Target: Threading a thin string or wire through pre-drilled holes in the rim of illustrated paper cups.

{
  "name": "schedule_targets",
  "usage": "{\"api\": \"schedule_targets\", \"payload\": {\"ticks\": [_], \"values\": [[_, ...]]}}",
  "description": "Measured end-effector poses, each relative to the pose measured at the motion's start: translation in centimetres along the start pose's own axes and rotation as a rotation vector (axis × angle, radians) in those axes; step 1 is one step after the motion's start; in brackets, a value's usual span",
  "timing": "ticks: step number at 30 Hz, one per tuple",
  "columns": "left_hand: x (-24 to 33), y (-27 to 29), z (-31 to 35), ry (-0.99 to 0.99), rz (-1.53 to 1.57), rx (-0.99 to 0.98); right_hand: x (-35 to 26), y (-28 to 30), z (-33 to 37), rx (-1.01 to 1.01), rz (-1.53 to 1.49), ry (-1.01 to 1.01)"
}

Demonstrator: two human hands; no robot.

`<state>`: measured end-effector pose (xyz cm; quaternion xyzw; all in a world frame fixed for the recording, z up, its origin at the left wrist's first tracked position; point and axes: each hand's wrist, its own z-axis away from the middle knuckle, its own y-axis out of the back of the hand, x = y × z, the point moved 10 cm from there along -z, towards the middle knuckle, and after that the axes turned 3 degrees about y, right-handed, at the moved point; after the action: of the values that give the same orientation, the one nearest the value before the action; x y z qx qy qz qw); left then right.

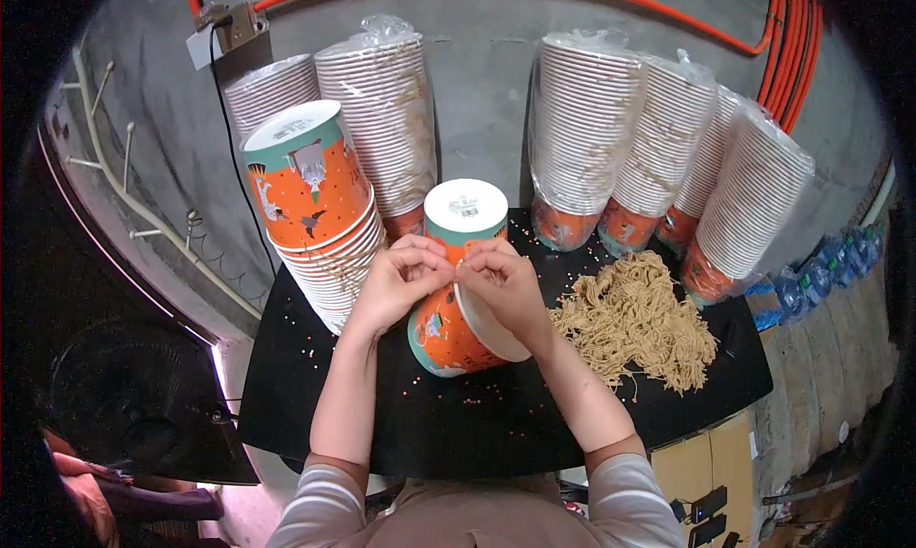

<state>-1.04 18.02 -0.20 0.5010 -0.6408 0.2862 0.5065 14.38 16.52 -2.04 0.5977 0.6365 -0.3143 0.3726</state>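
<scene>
My left hand (393, 279) and my right hand (508, 283) meet at the middle of the table. Thumbs and fingers are pinched together, almost touching; whatever lies between them is too small to make out. Just behind them stands an upside-down orange paper bucket (466, 205) with a green band and a white base. Below my fingers another orange paper bucket (447, 330) lies tilted, its pale opening turned to the right. My hands hide where the two buckets come together. Right of my right hand is a heap of tan string (637, 327).
A tall stack of nested buckets (310, 186) leans at the left. Plastic-wrapped bucket stacks (582, 128) line the back by the grey wall. Small pale and red bits dot the black table (324, 424). Water bottles (825, 267) lie beyond the right edge; a fan (134, 386) stands left.
</scene>
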Motion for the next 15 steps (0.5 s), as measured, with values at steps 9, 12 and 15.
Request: {"api": "schedule_targets", "payload": {"ticks": [9,12,15], "values": [[-0.4,-0.3,0.0,0.055,0.011,-0.022,-0.4,-0.2,0.0,-0.028,-0.01,0.009],[-0.6,-0.3,-0.1,0.033,-0.037,-0.034,-0.5,0.0,-0.1,0.009,-0.052,0.06],[-0.8,-0.4,-0.1,0.029,-0.052,-0.052,-1.2,-0.4,-0.2,-0.02,-0.057,0.061]]}}
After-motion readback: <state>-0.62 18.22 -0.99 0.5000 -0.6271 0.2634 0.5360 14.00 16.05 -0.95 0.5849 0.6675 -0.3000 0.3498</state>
